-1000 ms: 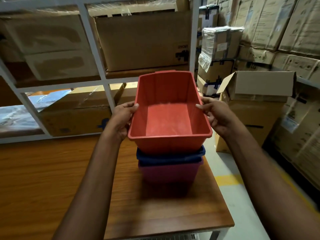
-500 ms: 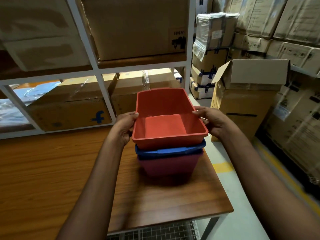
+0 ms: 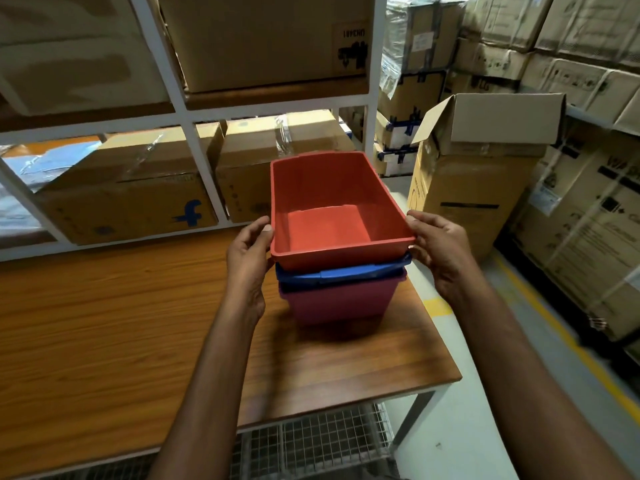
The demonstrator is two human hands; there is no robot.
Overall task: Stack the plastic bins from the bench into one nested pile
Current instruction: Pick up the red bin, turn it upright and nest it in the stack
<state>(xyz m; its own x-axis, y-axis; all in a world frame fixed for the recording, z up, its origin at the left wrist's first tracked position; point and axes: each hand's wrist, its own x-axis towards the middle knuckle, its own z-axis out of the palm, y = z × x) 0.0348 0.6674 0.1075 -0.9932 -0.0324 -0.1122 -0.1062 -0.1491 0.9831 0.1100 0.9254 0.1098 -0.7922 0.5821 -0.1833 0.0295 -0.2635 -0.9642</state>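
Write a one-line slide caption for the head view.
Both hands, left hand and right hand, seat a red bin into blue bin and pink bin.

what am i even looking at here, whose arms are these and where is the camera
The camera sits on a person's head and looks forward and down, so the two bare arms reaching in from the bottom are that person's own. There is no machine here.

In front of them is a wooden bench. On it stands a pile of three plastic bins nested one in another: a pink bin at the bottom, a blue bin in it with only its rim showing, and a red bin on top.

The left hand and right hand are at the red bin's two sides, fingers on its rim. Behind the bench are shelves with cardboard boxes.
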